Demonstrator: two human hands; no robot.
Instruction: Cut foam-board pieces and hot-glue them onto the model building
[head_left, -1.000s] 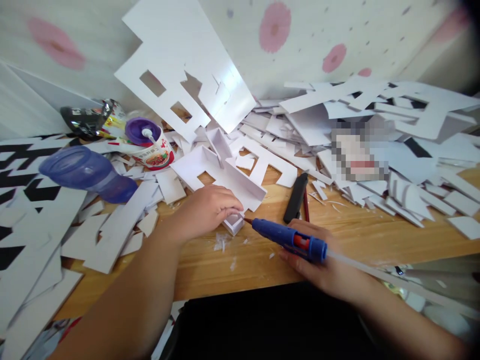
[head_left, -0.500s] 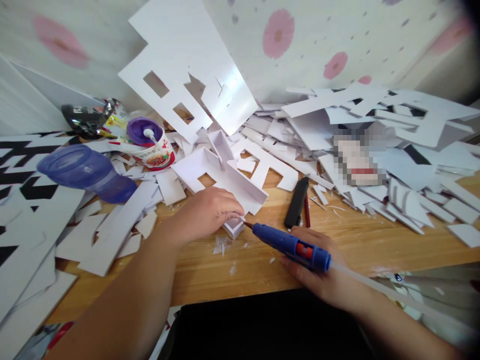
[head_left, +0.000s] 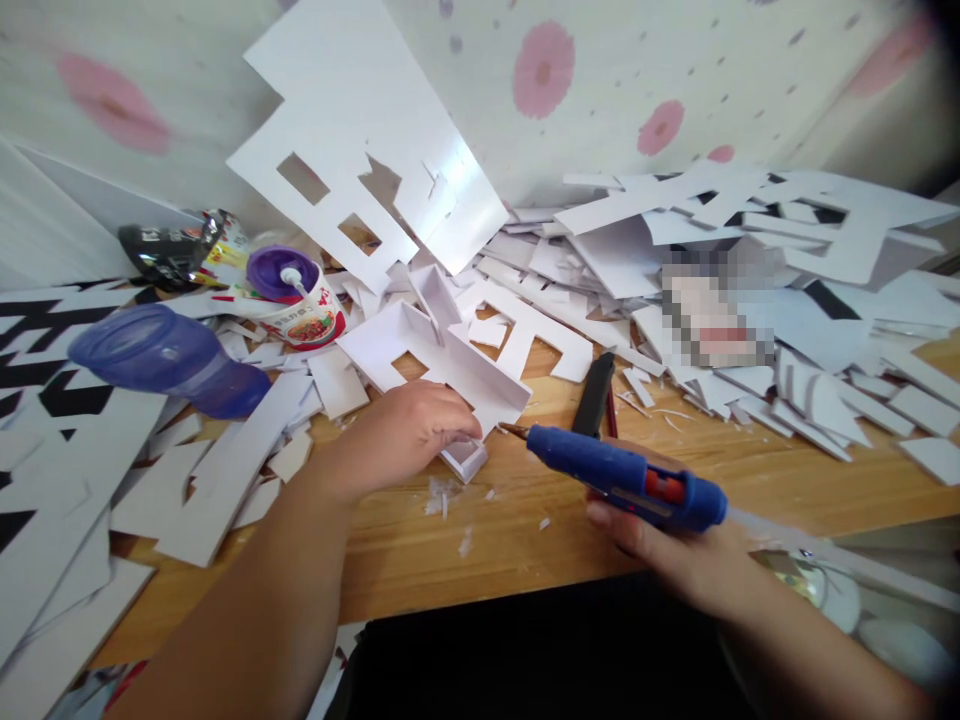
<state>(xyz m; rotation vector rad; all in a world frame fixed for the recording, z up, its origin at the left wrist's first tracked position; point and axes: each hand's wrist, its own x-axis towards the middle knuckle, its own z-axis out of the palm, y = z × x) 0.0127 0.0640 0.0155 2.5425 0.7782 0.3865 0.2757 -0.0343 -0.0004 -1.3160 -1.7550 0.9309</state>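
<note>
Just below the centre of the frame, holds a small white box piece (head_left: 469, 460) in the left hand (head_left: 412, 430), with bent fingers closed over its upper side and fingertips partly hidden. Right of centre, grips a blue glue gun (head_left: 615, 475) in the right hand (head_left: 679, 555), with fingers wrapped beneath its body and thumb on the near side; points the nozzle (head_left: 515, 431) leftward, near the box piece but apart from it. Directly above the left hand: a larger white board structure (head_left: 487, 395) with upright walls and a cut-out. Partly behind the glue gun: a black tool (head_left: 598, 392), flat on the wooden table (head_left: 517, 550). At left: a blue translucent bottle (head_left: 169, 360), lying on its side. Above it, toward the centre: a printed paper tub (head_left: 319, 318). At top centre: a leaning cut board (head_left: 360, 110). Across the right: heaped white scraps (head_left: 817, 400).
</note>
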